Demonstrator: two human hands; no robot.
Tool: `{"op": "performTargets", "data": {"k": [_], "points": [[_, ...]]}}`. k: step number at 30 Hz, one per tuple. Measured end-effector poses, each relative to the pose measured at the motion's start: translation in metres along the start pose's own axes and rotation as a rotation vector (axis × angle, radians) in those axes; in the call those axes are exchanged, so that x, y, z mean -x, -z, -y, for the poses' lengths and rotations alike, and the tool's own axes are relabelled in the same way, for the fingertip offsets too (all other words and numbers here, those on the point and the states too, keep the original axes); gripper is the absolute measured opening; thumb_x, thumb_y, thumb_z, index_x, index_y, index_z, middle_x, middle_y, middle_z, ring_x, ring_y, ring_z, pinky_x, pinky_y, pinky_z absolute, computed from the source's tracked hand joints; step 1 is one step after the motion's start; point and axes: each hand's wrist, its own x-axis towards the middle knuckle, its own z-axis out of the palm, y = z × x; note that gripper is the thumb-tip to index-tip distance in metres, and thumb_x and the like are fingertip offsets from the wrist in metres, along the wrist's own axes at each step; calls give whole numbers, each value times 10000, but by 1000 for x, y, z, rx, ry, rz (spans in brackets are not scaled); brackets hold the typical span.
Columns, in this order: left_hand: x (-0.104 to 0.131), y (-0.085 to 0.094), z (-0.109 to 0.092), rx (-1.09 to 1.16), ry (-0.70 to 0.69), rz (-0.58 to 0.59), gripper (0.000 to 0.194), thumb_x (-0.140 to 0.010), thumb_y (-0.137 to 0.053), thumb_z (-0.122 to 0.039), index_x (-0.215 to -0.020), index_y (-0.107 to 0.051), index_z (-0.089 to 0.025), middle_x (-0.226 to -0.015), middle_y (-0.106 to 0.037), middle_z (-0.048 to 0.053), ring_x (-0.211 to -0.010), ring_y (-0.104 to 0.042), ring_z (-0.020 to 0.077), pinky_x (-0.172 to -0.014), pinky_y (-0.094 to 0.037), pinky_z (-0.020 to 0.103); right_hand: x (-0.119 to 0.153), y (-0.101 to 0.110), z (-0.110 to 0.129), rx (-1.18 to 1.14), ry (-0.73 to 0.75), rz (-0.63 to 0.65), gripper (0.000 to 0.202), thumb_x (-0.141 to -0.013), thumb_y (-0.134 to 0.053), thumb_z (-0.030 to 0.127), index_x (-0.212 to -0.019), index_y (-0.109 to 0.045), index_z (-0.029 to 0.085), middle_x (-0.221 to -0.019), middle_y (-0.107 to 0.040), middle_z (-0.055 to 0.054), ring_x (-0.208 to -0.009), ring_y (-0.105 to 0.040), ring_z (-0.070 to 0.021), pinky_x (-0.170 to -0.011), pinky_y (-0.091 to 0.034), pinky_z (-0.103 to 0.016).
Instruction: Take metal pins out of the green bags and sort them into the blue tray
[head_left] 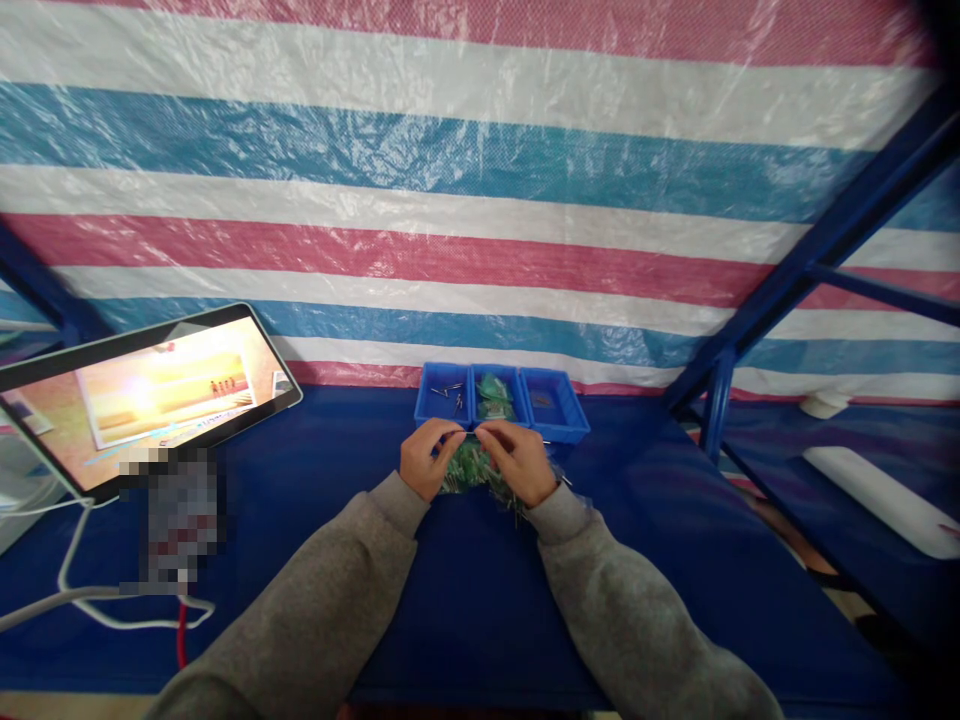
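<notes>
The blue desk carries a lit screen near its left edge and three blue bins along its back edge, before striped tarpaulin; a blue frame slants at right. The left hand and right hand, nearly touching, pinch a thin, pale, straight rod between fingertips, above a glossy green heap.

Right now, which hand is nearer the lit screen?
Left: the left hand is right of the screen; the right hand is farther right, beyond the left one.
</notes>
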Motion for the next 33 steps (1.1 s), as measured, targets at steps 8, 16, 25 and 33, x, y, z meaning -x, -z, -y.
{"op": "performTargets", "data": {"k": [8,16,25,33], "points": [[1,1,1,-129,0,2,296,-905,-463,-317,-692,-599,-162,-622,-588,11,-573,-540,107,-591,-443,229,1,-3,-1,-30,21,50,218,-869,-501,373,-814,-622,200,-730,-635,-23,-589,-564,-138,-540,-433,-233],[1,0,3,-71,-83,3,153,-870,-537,-259,-840,-656,-168,-801,-682,52,-751,-621,153,-704,-498,279,1,-3,-2,-16,-44,41,148,-909,-426,298,-849,-527,208,-567,-522,41,-474,-508,-113,-513,-390,-217],[-1,3,4,-105,-104,-135,145,-862,-552,-256,-906,-663,-175,-836,-676,60,-771,-615,157,-687,-508,286,0,-4,-4,5,-32,-9,209,-912,-422,354,-893,-567,205,-583,-541,28,-512,-530,-124,-512,-391,-221],[-18,2,18,-463,-57,-103,250,-866,-536,-265,-1098,-620,-226,-1154,-588,93,-1130,-474,261,-943,-351,430,-4,0,-12,172,27,-62,145,-855,-517,276,-870,-639,198,-684,-612,1,-588,-539,-135,-579,-402,-245]]}}
